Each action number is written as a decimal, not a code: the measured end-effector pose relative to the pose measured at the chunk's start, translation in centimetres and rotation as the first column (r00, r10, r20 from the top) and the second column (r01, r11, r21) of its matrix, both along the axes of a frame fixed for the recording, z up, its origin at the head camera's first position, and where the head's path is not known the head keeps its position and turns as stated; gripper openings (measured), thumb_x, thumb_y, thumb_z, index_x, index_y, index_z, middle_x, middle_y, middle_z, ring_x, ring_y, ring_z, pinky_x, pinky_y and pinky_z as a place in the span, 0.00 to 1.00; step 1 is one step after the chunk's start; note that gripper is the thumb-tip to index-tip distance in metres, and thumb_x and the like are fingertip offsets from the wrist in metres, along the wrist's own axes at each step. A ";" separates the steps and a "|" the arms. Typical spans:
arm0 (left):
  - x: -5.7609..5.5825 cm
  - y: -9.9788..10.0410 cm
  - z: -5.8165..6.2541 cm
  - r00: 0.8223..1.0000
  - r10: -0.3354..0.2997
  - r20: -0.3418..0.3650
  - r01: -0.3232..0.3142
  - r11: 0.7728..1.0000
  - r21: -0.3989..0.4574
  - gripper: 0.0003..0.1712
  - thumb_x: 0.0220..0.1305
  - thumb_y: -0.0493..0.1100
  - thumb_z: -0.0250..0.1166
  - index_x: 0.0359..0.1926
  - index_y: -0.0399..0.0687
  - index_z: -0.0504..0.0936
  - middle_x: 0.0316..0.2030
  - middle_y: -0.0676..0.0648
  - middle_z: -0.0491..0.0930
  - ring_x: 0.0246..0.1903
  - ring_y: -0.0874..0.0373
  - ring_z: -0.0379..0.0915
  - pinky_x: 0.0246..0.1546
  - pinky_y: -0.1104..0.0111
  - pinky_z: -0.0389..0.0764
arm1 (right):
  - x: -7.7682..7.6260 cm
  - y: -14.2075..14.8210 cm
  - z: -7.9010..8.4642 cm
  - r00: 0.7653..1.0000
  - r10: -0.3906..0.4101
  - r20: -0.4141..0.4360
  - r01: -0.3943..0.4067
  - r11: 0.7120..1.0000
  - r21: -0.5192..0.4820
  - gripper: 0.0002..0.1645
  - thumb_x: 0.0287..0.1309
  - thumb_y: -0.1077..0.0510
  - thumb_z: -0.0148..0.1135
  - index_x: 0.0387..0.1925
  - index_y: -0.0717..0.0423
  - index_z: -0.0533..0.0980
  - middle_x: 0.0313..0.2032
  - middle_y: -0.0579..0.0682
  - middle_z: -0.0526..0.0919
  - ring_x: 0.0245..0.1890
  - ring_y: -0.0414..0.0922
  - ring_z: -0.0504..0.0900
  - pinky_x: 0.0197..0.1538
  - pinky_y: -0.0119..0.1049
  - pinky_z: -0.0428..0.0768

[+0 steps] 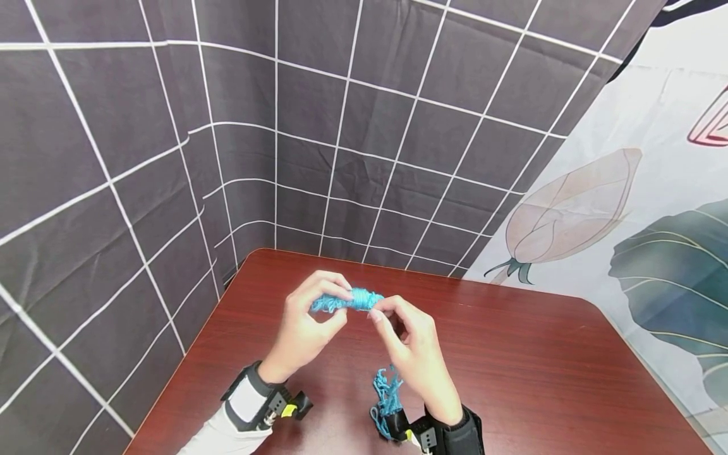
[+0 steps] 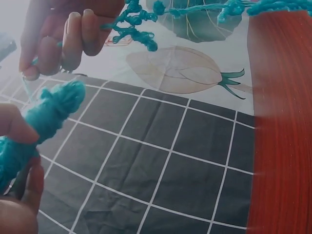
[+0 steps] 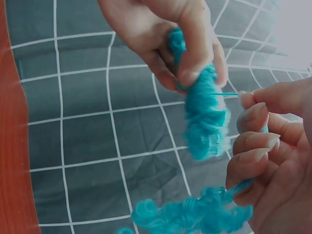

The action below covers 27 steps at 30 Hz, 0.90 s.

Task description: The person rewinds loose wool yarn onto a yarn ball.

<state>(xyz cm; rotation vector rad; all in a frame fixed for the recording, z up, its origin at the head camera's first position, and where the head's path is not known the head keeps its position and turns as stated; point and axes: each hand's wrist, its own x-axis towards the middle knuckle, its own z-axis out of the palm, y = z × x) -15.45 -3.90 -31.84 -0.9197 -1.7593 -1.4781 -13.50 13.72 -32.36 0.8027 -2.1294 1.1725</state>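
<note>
My left hand [image 1: 309, 316] grips a bundle of blue yarn [image 1: 359, 299] between thumb and fingers, held above the table. The yarn is wound tightly round the bundle's middle, with loose loops at its left end. Close at the bundle's right end, my right hand [image 1: 412, 335] pinches a strand of yarn [image 3: 226, 94] between thumb and forefinger. In the right wrist view that strand runs taut from the bundle to my fingertips. The other fingers curl over the yarn, and a kinked, tangled length [image 3: 190, 214] hangs down below the right hand.
Beneath my hands is a reddish-brown wooden table [image 1: 529, 366]. A dark cloth with white grid lines [image 1: 375, 114] hangs behind and to the left. A pale cloth with a flower print [image 1: 569, 215] hangs at the right. Cameras are strapped to both wrists.
</note>
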 end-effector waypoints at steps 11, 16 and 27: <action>0.1 -0.1 0.0 0.940 -0.342 0.018 0.341 0.933 -0.116 0.15 0.39 0.21 0.62 0.28 0.41 0.78 0.32 0.43 0.78 0.35 0.56 0.73 0.30 0.66 0.78 | -0.1 0.9 0.1 1.000 -0.023 0.019 0.023 1.000 -0.008 0.02 0.56 0.61 0.60 0.33 0.53 0.78 0.20 0.44 0.76 0.16 0.36 0.68 0.17 0.24 0.68; -0.2 -0.4 -0.2 0.871 -0.489 0.042 0.490 0.872 -0.020 0.16 0.39 0.18 0.63 0.30 0.36 0.76 0.33 0.39 0.77 0.36 0.51 0.73 0.32 0.67 0.82 | -0.1 1.4 0.2 1.000 0.021 0.023 -0.022 1.000 0.007 0.03 0.55 0.61 0.61 0.32 0.52 0.79 0.23 0.43 0.77 0.18 0.35 0.69 0.18 0.25 0.68; -0.8 -0.3 -0.8 0.938 -0.346 0.018 0.336 0.920 0.203 0.16 0.39 0.15 0.63 0.33 0.28 0.77 0.35 0.35 0.76 0.38 0.47 0.73 0.37 0.74 0.80 | -0.4 1.0 -0.2 0.999 0.041 0.001 -0.041 0.997 0.059 0.06 0.57 0.65 0.58 0.32 0.52 0.78 0.20 0.43 0.70 0.17 0.36 0.63 0.17 0.29 0.64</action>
